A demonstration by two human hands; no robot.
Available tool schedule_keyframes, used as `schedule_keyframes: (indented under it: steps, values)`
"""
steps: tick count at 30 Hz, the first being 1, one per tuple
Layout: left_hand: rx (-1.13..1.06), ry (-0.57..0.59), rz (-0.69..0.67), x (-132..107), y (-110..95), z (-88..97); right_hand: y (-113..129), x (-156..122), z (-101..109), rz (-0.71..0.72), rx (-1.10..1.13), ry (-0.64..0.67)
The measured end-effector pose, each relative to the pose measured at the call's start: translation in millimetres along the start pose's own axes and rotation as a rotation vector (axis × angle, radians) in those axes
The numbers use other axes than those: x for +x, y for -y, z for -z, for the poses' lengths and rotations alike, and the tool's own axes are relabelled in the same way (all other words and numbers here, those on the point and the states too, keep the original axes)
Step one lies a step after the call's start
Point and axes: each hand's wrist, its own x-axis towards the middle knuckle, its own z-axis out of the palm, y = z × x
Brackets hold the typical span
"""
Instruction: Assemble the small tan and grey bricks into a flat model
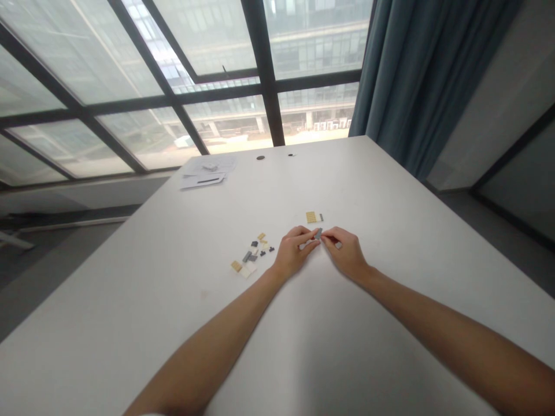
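Observation:
My left hand (pixel 295 248) pinches a small grey building-block piece (pixel 319 233) between thumb and fingers. Close against its right side, my right hand (pixel 344 249) has thumb and forefinger pressed together at the piece's edge; whether a second small part is between them is too small to tell. Just beyond the hands lies a tan studded plate (pixel 311 217) with white and grey pieces beside it. Left of my left hand, a loose group of bricks is spread on the table, among them a grey brick (pixel 247 256), a tan brick (pixel 236 266) and a black piece (pixel 272 249).
The white table (pixel 173 323) reaches to the window. Paper sheets (pixel 203 180) with a dark strip on them lie at its far left. Two dark round spots, one a grommet (pixel 261 158), sit near the far edge. A blue curtain (pixel 416 86) hangs at the right.

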Motion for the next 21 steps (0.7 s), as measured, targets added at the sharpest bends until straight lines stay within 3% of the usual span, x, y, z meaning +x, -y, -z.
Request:
schedule_keyframes:
  steps: [5,11,21]
  values:
    - [-0.012,-0.036,0.003,-0.1,0.8,-0.4,1.2,1.2,0.0,0.006,0.015,0.014]
    - [-0.038,-0.036,0.029,0.8,-1.1,1.1,-3.2,3.6,0.5,-0.098,0.057,-0.056]
    - [-0.062,0.004,0.012,1.8,-3.9,2.5,1.4,4.3,2.9,-0.037,0.078,-0.045]
